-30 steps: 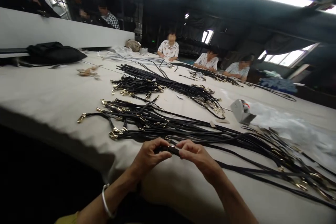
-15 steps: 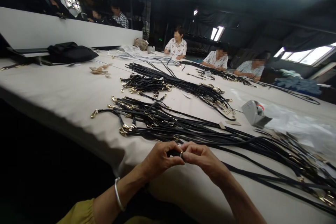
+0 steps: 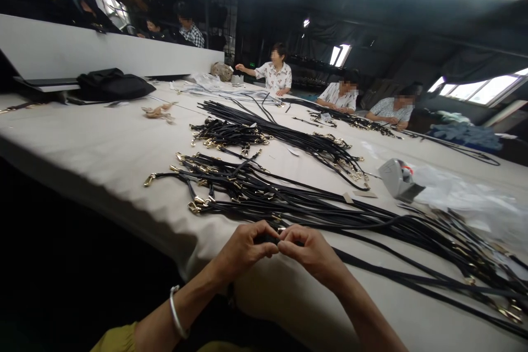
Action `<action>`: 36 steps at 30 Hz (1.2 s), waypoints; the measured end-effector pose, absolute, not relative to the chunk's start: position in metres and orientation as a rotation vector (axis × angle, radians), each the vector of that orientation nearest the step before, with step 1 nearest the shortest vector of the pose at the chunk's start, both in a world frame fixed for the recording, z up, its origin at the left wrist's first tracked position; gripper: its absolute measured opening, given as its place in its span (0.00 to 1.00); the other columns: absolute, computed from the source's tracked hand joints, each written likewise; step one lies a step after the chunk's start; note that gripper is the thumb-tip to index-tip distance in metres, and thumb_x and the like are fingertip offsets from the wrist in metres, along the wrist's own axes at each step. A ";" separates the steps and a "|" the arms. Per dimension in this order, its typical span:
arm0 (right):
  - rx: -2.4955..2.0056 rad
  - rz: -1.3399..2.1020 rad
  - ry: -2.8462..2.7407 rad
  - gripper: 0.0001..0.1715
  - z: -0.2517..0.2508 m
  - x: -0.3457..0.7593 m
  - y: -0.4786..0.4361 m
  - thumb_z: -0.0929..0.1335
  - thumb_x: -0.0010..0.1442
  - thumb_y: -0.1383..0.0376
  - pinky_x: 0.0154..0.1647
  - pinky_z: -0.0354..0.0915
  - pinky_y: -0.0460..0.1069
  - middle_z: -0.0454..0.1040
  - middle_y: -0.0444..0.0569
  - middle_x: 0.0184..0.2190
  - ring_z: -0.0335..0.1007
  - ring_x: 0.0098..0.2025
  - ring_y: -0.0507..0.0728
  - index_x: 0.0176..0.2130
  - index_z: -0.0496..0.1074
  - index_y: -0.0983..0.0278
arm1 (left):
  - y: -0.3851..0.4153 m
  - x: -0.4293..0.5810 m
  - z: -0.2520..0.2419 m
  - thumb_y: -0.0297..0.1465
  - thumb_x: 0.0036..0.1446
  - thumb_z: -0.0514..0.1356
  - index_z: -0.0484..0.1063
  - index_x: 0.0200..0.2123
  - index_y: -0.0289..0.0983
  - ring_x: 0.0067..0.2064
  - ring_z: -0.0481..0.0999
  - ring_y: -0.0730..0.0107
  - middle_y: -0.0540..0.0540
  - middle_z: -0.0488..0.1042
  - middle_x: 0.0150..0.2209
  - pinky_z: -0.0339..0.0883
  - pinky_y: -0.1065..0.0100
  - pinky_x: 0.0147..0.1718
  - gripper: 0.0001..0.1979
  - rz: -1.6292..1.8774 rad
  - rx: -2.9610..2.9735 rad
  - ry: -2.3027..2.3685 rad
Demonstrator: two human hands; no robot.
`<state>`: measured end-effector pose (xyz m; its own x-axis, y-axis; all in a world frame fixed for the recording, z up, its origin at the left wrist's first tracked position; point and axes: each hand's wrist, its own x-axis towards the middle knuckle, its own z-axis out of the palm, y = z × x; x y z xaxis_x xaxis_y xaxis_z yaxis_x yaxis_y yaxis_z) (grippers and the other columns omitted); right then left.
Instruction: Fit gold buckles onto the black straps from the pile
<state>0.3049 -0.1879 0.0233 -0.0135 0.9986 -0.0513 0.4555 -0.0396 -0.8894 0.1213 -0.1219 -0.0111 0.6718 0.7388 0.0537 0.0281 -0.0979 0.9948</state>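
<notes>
My left hand (image 3: 241, 247) and my right hand (image 3: 311, 253) meet at the table's near edge, fingertips pinched together. Between them is a short stretch of a black strap (image 3: 266, 239), largely covered by my fingers. A bit of gold metal (image 3: 281, 229) shows just above the fingertips; whether it belongs to the held strap I cannot tell. Both hands are closed on the strap. Right beyond them lies a long pile of black straps (image 3: 313, 212) with gold snap hooks (image 3: 196, 206) at the left end.
Farther back lie a bundle of straps (image 3: 280, 132) and a heap of shorter ones (image 3: 226, 133). On the right are a grey-white dispenser (image 3: 396, 179) and clear plastic (image 3: 457, 187). A black bag (image 3: 113, 83) rests at left. Several co-workers sit around the table (image 3: 103, 143).
Both my hands have shifted slightly left, still pinched together on the strap. Across the table, a co-worker in a patterned shirt has stretched an arm out to the left.
</notes>
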 end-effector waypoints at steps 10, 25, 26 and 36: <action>-1.571 0.142 -1.970 0.09 0.022 0.280 -0.193 0.73 0.57 0.70 0.40 0.57 0.50 0.76 0.44 0.33 0.69 0.35 0.56 0.38 0.73 0.60 | -0.121 0.125 -0.013 0.47 0.58 0.59 0.59 0.31 0.38 0.25 0.73 0.68 0.51 0.70 0.23 0.66 0.70 0.24 0.19 0.664 1.375 0.644; -1.442 0.184 -2.054 0.10 0.032 0.329 -0.190 0.77 0.53 0.65 0.65 0.46 0.58 0.78 0.41 0.33 0.72 0.39 0.53 0.36 0.75 0.59 | -0.123 0.096 -0.010 0.52 0.58 0.56 0.76 0.36 0.32 0.30 0.71 0.67 0.44 0.76 0.27 0.63 0.71 0.32 0.26 0.274 1.301 0.535; -1.454 0.240 -2.027 0.11 0.032 0.336 -0.189 0.77 0.52 0.65 0.66 0.44 0.59 0.78 0.41 0.34 0.73 0.39 0.53 0.36 0.76 0.59 | -0.124 0.089 -0.014 0.52 0.58 0.57 0.76 0.35 0.32 0.29 0.70 0.68 0.44 0.75 0.26 0.62 0.71 0.30 0.26 0.276 1.252 0.557; -1.429 1.015 -1.613 0.15 0.017 0.338 -0.183 0.77 0.50 0.65 0.38 0.64 0.46 0.76 0.44 0.35 0.70 0.37 0.53 0.40 0.78 0.61 | -0.120 0.064 -0.027 0.52 0.53 0.60 0.71 0.25 0.33 0.22 0.62 0.76 0.50 0.65 0.21 0.55 0.75 0.22 0.25 0.351 1.231 0.680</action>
<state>0.3376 -0.1826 0.0171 -0.1045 0.9942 0.0253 0.4076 0.0660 -0.9108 0.0641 -0.1202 -0.0270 0.7550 0.5904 -0.2853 0.1102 0.3147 0.9428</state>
